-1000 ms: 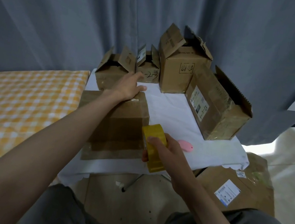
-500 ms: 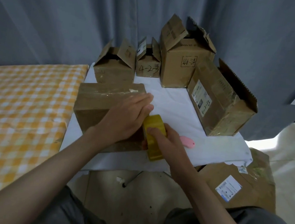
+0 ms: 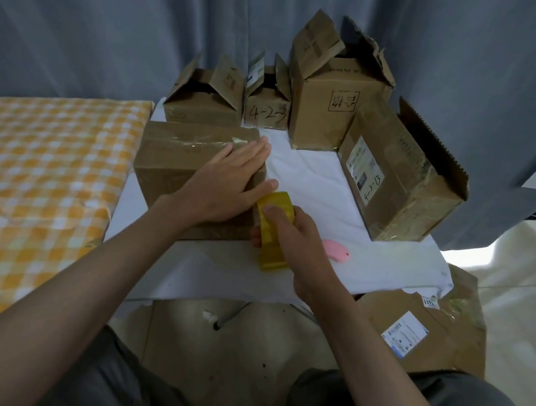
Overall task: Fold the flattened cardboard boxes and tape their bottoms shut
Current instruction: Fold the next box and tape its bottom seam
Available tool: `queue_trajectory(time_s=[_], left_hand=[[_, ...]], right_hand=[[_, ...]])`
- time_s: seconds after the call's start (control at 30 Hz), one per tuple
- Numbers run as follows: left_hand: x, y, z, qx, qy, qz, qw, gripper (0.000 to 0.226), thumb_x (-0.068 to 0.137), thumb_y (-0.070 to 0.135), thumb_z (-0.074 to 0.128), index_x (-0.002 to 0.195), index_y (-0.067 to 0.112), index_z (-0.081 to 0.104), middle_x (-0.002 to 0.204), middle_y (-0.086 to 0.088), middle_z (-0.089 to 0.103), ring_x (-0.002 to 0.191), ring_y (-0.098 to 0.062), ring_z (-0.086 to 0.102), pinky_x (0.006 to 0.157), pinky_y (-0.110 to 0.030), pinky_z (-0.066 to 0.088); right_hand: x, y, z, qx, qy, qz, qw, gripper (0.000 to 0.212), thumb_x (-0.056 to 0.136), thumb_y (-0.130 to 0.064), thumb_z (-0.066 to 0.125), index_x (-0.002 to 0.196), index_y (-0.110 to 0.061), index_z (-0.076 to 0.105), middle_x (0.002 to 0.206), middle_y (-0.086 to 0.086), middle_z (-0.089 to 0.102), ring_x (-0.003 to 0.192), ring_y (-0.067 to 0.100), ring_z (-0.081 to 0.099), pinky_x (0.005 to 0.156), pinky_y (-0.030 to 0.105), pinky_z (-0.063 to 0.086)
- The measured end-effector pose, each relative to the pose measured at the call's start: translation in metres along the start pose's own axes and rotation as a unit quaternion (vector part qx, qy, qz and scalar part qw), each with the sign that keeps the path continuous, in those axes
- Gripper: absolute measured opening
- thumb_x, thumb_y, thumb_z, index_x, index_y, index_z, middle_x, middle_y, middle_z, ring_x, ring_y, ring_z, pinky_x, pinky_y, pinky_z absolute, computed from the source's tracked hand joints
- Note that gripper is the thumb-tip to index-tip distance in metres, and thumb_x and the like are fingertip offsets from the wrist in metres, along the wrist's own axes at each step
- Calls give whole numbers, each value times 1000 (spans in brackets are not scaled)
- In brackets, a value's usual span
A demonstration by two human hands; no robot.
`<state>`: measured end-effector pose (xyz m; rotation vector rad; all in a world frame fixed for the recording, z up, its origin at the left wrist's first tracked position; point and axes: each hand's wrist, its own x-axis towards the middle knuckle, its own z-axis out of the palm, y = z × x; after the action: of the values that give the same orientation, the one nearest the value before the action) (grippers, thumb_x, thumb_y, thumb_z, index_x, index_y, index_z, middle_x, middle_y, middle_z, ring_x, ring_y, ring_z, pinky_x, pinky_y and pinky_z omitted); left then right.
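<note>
The white tabletop [image 3: 313, 181] held five brown boxes. Four stood folded at the back and right. One more flat box [image 3: 422, 336] lay on the floor and looked not yet folded. The near box [image 3: 176, 164] sat at the tabletop's left, with shiny tape across its top. The left hand [image 3: 224, 187] lay flat on it, fingers spread straight. The right hand [image 3: 292, 239] had its grip curled round the yellow tape roll [image 3: 273, 233], touching that box's right side. I think the taping was nearly done. One small box [image 3: 266, 108] said "4-23". A label [image 3: 365, 167] said "4-3-13".

"4-23" on small box [image 3: 266, 108]
</note>
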<state>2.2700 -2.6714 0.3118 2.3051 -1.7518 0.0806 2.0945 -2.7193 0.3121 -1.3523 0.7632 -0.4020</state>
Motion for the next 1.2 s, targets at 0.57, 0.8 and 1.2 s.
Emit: queue_trajectory(time_s=[0.57, 0.8, 1.2], left_hand=[[-8, 2, -21, -147, -18, -61, 987, 106, 69, 88, 53, 153, 24, 34, 151, 10, 28, 138, -13, 29, 112, -38, 32], [-9, 3, -23, -142, -37, -74, 986, 112, 65, 86, 59, 155, 27, 28, 160, 9, 21, 148, -12, 14, 118, -39, 19], [-12, 8, -25, -140, -27, -65, 988, 105, 70, 75, 62, 155, 25, 28, 159, 7, 23, 145, -15, 19, 109, -29, 20]], right_hand=[[33, 37, -89, -557, 74, -95, 822, 24, 82, -31, 67, 105, -22, 68, 108, 11, 59, 107, 35, 53, 84, 35, 41], [36, 31, -97, -504, 109, -186, 837, 21, 89, -25, 58, 92, -17, 77, 88, 4, 72, 77, 21, 67, 68, 38, 56], [43, -49, -49, -374, -5, -417, 828, 14, 88, -12, 72, 100, -17, 76, 98, -9, 70, 89, 3, 64, 76, 17, 53]])
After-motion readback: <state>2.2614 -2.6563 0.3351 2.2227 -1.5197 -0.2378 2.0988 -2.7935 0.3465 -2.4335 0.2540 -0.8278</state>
